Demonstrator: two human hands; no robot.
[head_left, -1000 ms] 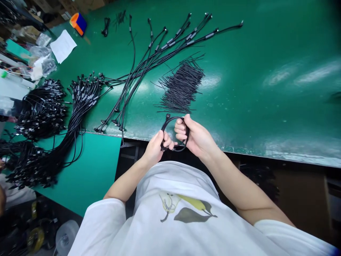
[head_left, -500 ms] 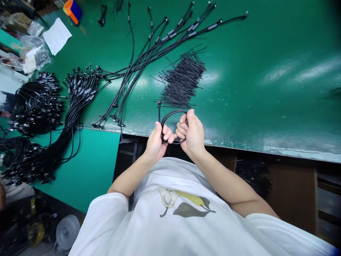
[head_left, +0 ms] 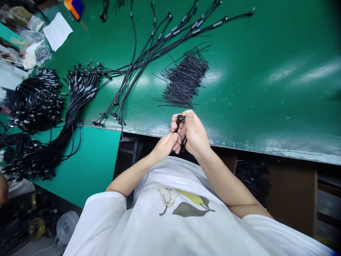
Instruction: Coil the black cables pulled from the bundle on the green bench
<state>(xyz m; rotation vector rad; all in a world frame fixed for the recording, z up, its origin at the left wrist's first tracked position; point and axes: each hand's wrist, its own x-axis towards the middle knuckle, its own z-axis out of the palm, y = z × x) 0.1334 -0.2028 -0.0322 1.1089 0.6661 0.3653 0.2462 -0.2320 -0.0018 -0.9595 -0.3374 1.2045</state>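
Note:
My right hand (head_left: pixel 194 133) is closed around a coiled black cable (head_left: pixel 180 121), whose connector end pokes up between my fingers. My left hand (head_left: pixel 165 145) presses against the same coil from the left and below, fingers curled on it. Most of the coil is hidden inside my hands. Both hands hover over the front edge of the green table (head_left: pixel 253 103). A heap of short black ties (head_left: pixel 185 80) lies just beyond my hands.
Several long black cables (head_left: pixel 149 53) fan out across the table's middle. Big bundles of black cables (head_left: pixel 48 117) fill the left side. White paper (head_left: pixel 57 31), plastic bags (head_left: pixel 36 53) and an orange-blue object (head_left: pixel 72 7) sit at the far left.
The open loop of cable has been squeezed into a tight coil inside my hands. My left hand slid right, up against my right hand.

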